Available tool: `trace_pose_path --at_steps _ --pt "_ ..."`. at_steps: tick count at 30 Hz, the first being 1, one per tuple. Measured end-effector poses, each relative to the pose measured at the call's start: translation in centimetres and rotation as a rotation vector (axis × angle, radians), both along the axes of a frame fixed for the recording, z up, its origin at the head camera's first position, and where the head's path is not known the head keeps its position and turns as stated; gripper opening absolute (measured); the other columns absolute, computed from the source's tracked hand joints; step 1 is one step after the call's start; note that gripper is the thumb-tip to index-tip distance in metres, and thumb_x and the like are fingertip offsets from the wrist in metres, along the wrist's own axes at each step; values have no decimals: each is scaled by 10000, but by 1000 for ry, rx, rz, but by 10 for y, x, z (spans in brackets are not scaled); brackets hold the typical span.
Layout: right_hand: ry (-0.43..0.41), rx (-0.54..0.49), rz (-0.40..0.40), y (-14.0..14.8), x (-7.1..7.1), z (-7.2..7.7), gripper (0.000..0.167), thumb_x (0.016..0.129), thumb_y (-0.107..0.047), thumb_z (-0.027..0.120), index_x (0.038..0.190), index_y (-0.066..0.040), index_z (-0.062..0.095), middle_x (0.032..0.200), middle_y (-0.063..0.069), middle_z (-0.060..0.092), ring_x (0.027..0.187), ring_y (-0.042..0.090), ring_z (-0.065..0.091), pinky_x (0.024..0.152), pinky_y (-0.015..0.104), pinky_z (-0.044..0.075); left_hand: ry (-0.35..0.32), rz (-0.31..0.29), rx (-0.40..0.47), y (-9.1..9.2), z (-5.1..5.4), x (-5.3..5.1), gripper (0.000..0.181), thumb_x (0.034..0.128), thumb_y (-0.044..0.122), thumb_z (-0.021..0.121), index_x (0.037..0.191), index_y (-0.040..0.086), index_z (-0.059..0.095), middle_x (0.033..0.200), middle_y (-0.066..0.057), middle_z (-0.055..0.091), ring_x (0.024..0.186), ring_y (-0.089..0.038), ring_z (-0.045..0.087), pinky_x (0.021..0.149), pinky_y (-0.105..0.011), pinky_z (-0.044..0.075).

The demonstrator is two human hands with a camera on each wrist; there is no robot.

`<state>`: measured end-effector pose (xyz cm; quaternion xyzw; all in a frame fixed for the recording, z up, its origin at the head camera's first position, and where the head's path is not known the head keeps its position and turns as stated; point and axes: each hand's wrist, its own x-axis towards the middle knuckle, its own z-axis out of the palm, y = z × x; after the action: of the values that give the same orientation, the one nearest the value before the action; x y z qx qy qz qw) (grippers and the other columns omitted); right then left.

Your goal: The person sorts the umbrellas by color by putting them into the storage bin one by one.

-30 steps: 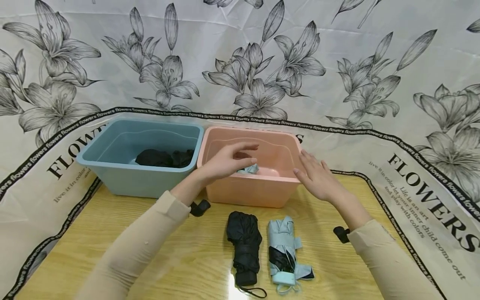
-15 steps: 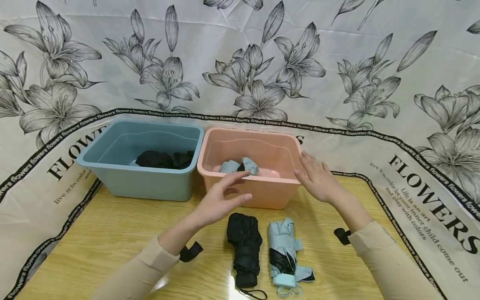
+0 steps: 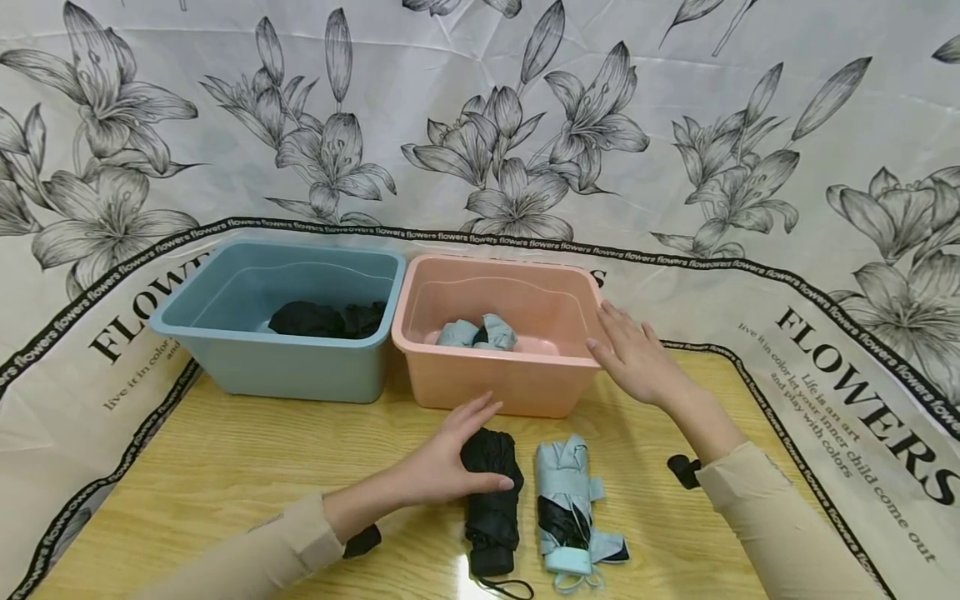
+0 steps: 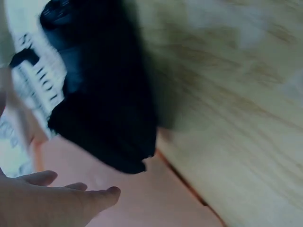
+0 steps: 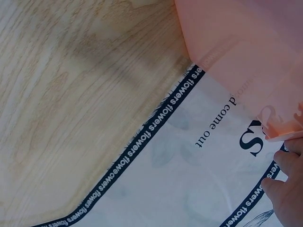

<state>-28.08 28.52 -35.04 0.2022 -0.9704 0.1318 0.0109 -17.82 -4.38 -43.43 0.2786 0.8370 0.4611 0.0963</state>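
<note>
A folded black umbrella (image 3: pixel 492 508) lies on the table, its strap toward the front edge. My left hand (image 3: pixel 442 462) is over its upper left side, thumb and fingers spread apart and not curled round it; in the left wrist view the fingers (image 4: pixel 94 198) are beside the dark umbrella (image 4: pixel 104 85). Just right of it lies a light blue umbrella (image 3: pixel 564 483). With fingers straight, my right hand (image 3: pixel 637 354) rests against the right rim of the pink bin (image 3: pixel 495 379), which holds light blue folded fabric (image 3: pixel 497 332).
A blue bin (image 3: pixel 300 362) with black bundles (image 3: pixel 307 318) inside stands left of the pink one, close beside it. Behind both hangs a white floral cloth (image 3: pixel 450 200), which also borders the wooden table (image 3: pixel 247 450) at the sides.
My left hand has come back from above the pink bin, down and toward the front, to the black umbrella. The right hand stays at the bin's rim.
</note>
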Motion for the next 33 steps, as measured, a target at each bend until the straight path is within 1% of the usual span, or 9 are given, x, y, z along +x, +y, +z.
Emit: trace_pose_path --at_steps 3,6,10,14,18,23,28,33 --pt "-2 1 1 0 0 1 758 1125 -516 271 1659 -1 113 1732 193 45 1575 457 42 1222 678 -4 -5 -24 -75 2 -8 -2 1026 873 522 816 1673 245 235 1749 -33 108 1590 -402 65 1188 -700 214" --pt "-3 1 1 -1 -1 1 759 1124 -519 271 1659 -3 117 1733 194 47 1577 452 40 1222 677 -5 -23 -48 -142 3 -13 -5 1027 897 565 769 1680 209 207 1752 -53 76 1582 -431 66 1186 -699 220" --pt "1 4 3 -1 -1 2 758 1125 -516 270 1659 -2 114 1731 197 52 1576 454 44 1222 678 -3 -40 -80 -227 4 -18 -8 1002 931 591 710 1680 162 200 1751 -75 69 1582 -425 77 1191 -679 237" --pt "3 6 5 -2 -1 1 754 1126 -511 270 1658 1 117 1730 200 54 1575 457 49 1221 681 -2 -37 -99 -287 6 -22 -9 1025 922 596 719 1679 146 195 1745 -96 79 1587 -395 70 1193 -659 255" --pt "3 7 4 -2 -1 1 752 1127 -508 267 1657 4 118 1731 196 50 1575 456 50 1221 678 -7 -58 -106 -302 7 -24 -11 1052 893 593 754 1674 139 214 1728 -125 105 1575 -395 100 1181 -651 281" --pt "0 6 1 -2 1 1 751 1127 -505 263 1655 9 118 1730 199 51 1574 458 50 1222 676 -6 -107 -105 -289 7 -26 -18 1071 851 547 813 1660 131 250 1684 -157 202 1534 -406 193 1156 -627 331" --pt "2 5 0 -2 1 1 749 1128 -502 263 1654 11 118 1730 198 53 1574 457 50 1223 673 -9 -125 -99 -295 7 -28 -23 1085 816 545 843 1651 143 277 1610 -142 310 1482 -382 273 1124 -582 386" --pt "9 6 -1 -1 1 1 748 1128 -499 265 1652 17 126 1729 200 59 1572 461 58 1222 677 -6 -135 -81 -280 10 -26 -24 1076 795 537 868 1635 148 321 1491 -110 409 1387 -334 354 1083 -534 423"
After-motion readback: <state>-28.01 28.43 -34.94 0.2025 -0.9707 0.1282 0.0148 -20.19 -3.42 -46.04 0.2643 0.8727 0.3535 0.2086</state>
